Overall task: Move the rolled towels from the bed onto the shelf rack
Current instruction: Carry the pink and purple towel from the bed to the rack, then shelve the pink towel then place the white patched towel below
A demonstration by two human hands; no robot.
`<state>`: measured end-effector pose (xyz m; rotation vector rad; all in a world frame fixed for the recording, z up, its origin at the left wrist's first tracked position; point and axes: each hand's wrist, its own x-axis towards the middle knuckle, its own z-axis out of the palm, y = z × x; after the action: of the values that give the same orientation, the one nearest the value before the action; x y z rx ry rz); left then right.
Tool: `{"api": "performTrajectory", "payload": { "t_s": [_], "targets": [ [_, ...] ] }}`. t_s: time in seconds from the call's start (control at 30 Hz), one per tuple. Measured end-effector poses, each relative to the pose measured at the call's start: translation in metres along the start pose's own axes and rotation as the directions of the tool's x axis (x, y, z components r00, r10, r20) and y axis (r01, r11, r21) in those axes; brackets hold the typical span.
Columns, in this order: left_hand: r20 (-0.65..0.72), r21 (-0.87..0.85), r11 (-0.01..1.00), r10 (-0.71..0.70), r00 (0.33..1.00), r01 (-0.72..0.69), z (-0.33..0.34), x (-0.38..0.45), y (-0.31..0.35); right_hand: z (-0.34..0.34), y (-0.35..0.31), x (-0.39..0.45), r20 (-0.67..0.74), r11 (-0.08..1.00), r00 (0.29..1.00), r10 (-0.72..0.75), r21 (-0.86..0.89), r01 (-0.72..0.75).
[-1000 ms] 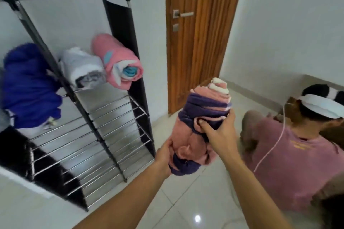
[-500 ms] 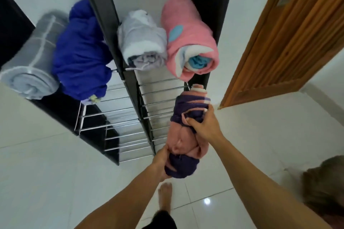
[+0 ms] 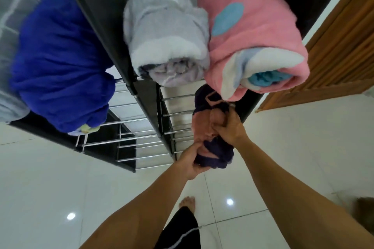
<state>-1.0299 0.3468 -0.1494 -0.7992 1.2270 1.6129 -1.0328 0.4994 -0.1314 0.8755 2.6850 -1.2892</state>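
The tall black-framed shelf rack with chrome wire tiers [image 3: 129, 105] fills most of what I can see, standing on a glossy white tiled floor [image 3: 293, 147] beside a brown wooden door [image 3: 344, 42]. Its upper tier is already full: a plump royal-blue fleece roll [image 3: 58, 62] in the left bay, with a pale grey checked roll [image 3: 12, 26] at the far left edge, and in the right bay a fluffy grey-and-white roll [image 3: 166, 32] touching a thick pink roll with blue patches [image 3: 255, 36].

Just below that pink roll's overhanging end, the striped purple-and-pink rolled towel [image 3: 208, 129] is held lengthwise, its far end pointing into the right bay at the level of the wire tier underneath. The right hand [image 3: 230, 127] is clamped over the top of the bundle near its middle, fingers dug into the folds; the left hand [image 3: 192, 159] cups the near end from below.

By my judgement the sensible way is to slide it in straight along the rods under the pink roll, keeping low enough not to snag or drag that overhang. The grip should stay tight until the towel's weight rests on the wires, since it looks loosely wound and could unroll. Letting go from the rear hand last would allow a final push inward.
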Motion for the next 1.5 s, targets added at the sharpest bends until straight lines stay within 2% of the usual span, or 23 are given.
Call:
{"api": "performTrajectory", "payload": {
  "t_s": [0.13,0.2,0.27,0.33,0.6,0.67,0.73,0.8,0.9,0.97,1.1,1.2,1.37,1.5],
  "targets": [
    [0.021,0.037,0.999,0.015,1.000,-0.016,-0.001,0.003,-0.006,0.000,0.014,-0.005,-0.010,0.977,0.984,0.179,0.119,-0.176],
    [0.035,0.086,0.995,0.039,0.999,-0.042,-0.002,0.003,-0.007,0.000,0.020,-0.010,0.114,0.911,0.941,0.320,0.237,-0.338],
    [0.044,0.108,0.991,0.078,0.996,-0.082,0.000,0.001,-0.008,0.000,0.022,-0.015,0.203,0.869,0.906,0.372,0.267,-0.417],
    [0.060,0.080,0.991,0.104,0.993,-0.108,0.002,0.001,-0.011,-0.002,0.020,-0.016,0.192,0.883,0.915,0.355,0.253,-0.395],
    [0.131,-0.051,0.968,0.250,0.959,-0.245,0.029,-0.004,0.003,-0.024,-0.016,-0.007,-0.001,0.962,0.976,0.220,0.167,-0.216],
    [0.153,-0.004,0.958,0.282,0.947,-0.285,0.036,-0.007,0.016,-0.030,-0.027,-0.002,-0.056,0.969,0.981,0.183,0.179,-0.170],
    [0.190,0.165,0.933,0.288,0.939,-0.320,0.038,-0.012,0.029,-0.033,-0.032,0.001,-0.089,0.974,0.982,0.169,0.170,-0.153],
    [0.212,0.386,0.852,0.293,0.932,-0.355,0.038,-0.016,0.038,-0.033,-0.030,-0.001,-0.057,0.978,0.983,0.173,0.130,-0.165],
    [0.196,0.705,0.589,0.372,0.907,-0.394,0.037,-0.018,0.042,-0.027,-0.023,-0.015,0.012,0.983,0.984,0.179,0.042,-0.179],
    [0.186,0.805,0.464,0.395,0.900,-0.370,0.035,-0.015,0.041,-0.024,-0.018,-0.025,0.026,0.983,0.983,0.183,0.027,-0.184],
    [0.188,0.809,0.443,0.428,0.884,-0.386,0.026,-0.021,0.031,-0.030,-0.012,-0.048,0.016,0.979,0.980,0.200,0.035,-0.200],
    [0.191,0.842,0.382,0.449,0.873,-0.381,0.024,-0.034,0.020,-0.041,-0.008,-0.076,0.017,0.972,0.974,0.228,0.048,-0.228],
    [0.267,0.919,0.152,0.437,0.859,-0.363,0.033,-0.078,-0.013,-0.063,0.018,-0.138,-0.001,0.939,0.948,0.320,0.137,-0.317],
    [0.360,0.925,-0.013,0.343,0.868,-0.379,0.043,-0.114,-0.064,-0.082,0.059,-0.224,-0.018,0.871,0.912,0.410,0.305,-0.385]
  ]
}}
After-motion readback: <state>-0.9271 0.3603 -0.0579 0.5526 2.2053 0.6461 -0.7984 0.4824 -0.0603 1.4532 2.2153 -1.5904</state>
